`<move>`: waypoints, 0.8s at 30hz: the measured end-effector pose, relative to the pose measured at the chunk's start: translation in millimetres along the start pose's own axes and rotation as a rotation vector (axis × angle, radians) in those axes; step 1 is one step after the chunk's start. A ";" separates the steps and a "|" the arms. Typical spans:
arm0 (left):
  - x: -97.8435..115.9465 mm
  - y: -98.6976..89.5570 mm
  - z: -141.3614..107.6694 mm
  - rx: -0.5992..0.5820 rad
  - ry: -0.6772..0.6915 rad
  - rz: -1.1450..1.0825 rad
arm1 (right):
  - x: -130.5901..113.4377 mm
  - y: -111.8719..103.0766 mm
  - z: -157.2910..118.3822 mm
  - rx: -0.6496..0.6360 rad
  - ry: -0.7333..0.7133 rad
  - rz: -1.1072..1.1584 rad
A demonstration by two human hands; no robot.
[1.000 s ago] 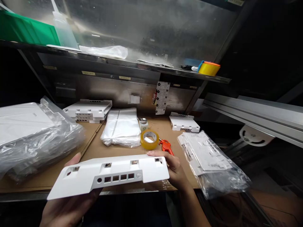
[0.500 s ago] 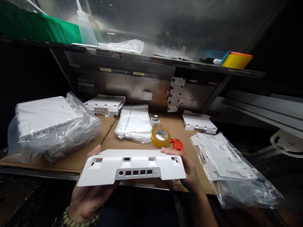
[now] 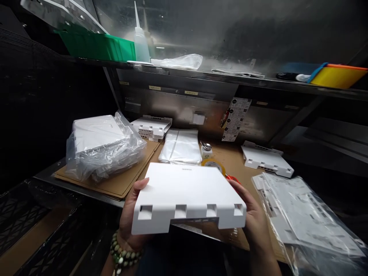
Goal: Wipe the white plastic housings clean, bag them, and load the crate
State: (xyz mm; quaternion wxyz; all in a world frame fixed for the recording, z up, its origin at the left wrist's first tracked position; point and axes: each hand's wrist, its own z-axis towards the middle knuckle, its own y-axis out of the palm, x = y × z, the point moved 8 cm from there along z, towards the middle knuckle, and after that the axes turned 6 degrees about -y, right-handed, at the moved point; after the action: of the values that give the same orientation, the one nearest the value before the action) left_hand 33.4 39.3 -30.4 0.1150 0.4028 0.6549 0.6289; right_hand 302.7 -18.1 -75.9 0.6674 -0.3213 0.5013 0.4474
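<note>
Cardboard-lined workbench (image 3: 120, 184) under a steel shelf (image 3: 201, 74): a worker's left hand (image 3: 130, 222) and right hand (image 3: 254, 220) grip the two ends of a white plastic router cover (image 3: 186, 195), held flat above the bench's near edge. Behind it sit a tape roll (image 3: 213, 164), bagged covers (image 3: 100, 147) and stacked white housings (image 3: 152, 128).

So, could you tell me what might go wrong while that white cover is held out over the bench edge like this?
1. The white cover is gripped only at its two ends by the left hand and right hand, off the cardboard mat; a slip would likely drop it past the bench.
2. The tape roll and orange tool lie just behind it and could be knocked if it moves forward.
</note>
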 end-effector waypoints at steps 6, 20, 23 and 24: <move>5.9 2.2 -1.2 -0.275 0.104 0.097 | 13.0 8.0 -28.4 -0.141 0.137 0.337; 9.9 -32.4 -3.1 -0.173 0.171 0.135 | 16.1 15.4 -39.1 -0.209 0.053 0.254; 10.2 -46.1 -1.7 -0.031 0.127 0.111 | 16.2 15.9 -39.2 -0.208 0.046 0.231; 12.5 -53.5 -1.2 0.059 0.119 0.112 | 15.4 15.7 -39.1 -0.208 0.044 0.216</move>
State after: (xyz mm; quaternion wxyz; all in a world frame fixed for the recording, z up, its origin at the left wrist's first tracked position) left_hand 4.0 53.1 -74.8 0.0285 0.4039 0.6553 0.6376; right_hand 274.9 -42.0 -101.7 0.5673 -0.3426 0.4986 0.5587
